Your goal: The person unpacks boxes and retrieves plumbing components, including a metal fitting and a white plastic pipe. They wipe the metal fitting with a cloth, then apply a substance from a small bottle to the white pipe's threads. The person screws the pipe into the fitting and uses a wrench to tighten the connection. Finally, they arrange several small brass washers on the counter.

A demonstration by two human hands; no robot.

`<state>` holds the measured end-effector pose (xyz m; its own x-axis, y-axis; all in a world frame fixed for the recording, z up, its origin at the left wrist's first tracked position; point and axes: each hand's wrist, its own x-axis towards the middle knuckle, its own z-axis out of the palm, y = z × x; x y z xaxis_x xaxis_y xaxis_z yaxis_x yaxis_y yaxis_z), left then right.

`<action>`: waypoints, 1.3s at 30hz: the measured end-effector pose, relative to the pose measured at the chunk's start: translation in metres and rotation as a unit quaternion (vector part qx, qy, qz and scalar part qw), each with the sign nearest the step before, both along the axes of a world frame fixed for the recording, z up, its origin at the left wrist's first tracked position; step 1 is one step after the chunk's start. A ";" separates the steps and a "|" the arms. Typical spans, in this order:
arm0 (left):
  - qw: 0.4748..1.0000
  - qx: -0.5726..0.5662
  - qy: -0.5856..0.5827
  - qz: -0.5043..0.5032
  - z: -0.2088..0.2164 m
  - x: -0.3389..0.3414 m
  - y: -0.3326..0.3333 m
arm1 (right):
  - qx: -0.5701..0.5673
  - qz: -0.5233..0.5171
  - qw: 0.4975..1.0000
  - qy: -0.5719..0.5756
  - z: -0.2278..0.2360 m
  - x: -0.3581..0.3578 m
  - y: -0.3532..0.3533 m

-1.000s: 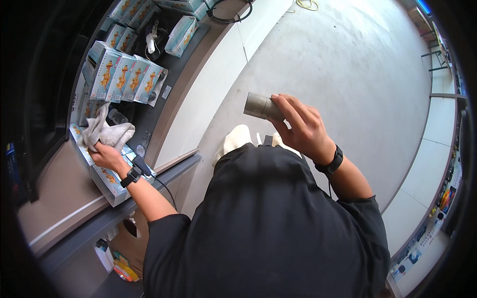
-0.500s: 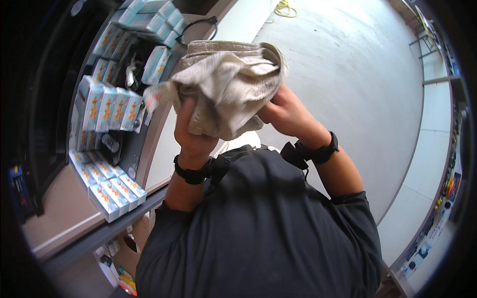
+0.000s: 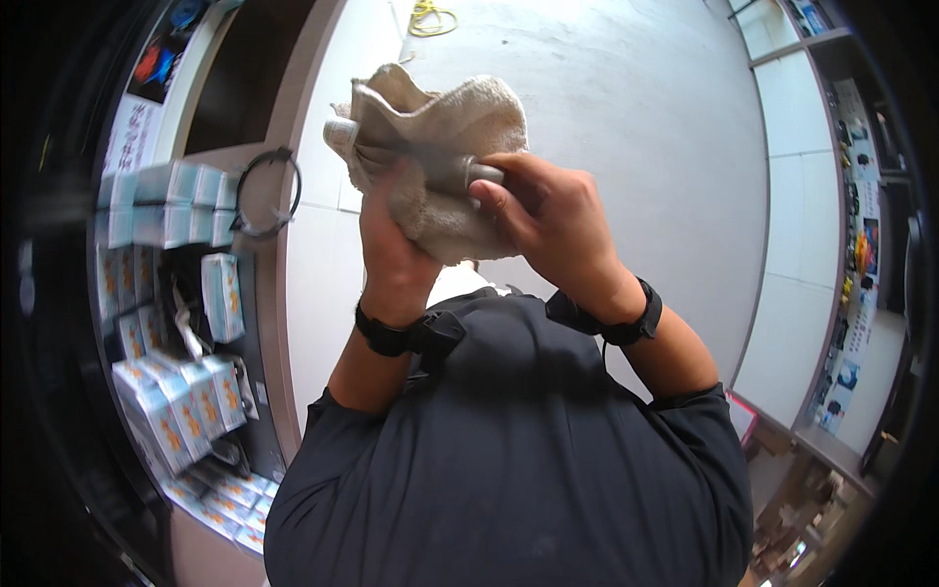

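Observation:
A beige towel (image 3: pixel 460 108), bunched and open at the top, is held up in front of my chest. My left hand (image 3: pixel 396 245) grips it from below on the left, its fingers mostly hidden in the folds and the thumb smeared. Out of the middle of the cloth juts a small grey cylindrical piece (image 3: pixel 484 173) with a rounded end; its kind is not clear, since the towel covers the rest. My right hand (image 3: pixel 553 215) pinches this piece between thumb and forefinger. A white label tag (image 3: pixel 339 135) hangs at the towel's left edge.
Stacks of light-blue and white boxes (image 3: pixel 181 406) fill the counter on the left. A black ring-shaped frame (image 3: pixel 266 193) stands out from the counter's edge. A coiled yellow hose or cable (image 3: pixel 431 18) lies on the grey floor (image 3: pixel 646 127). White cabinets (image 3: pixel 797 225) line the right.
The towel has come down slightly to the left and opened upward. My right hand has moved from its outer edge to the grey piece. The view has turned, shifting the boxes lower left.

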<state>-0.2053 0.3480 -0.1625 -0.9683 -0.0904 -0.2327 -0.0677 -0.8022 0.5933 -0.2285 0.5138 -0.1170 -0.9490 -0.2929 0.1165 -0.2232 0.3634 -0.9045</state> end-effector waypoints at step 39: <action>0.944 0.246 0.088 -0.203 0.000 -0.710 0.150 | -0.122 -0.155 0.978 0.061 0.003 -0.692 0.168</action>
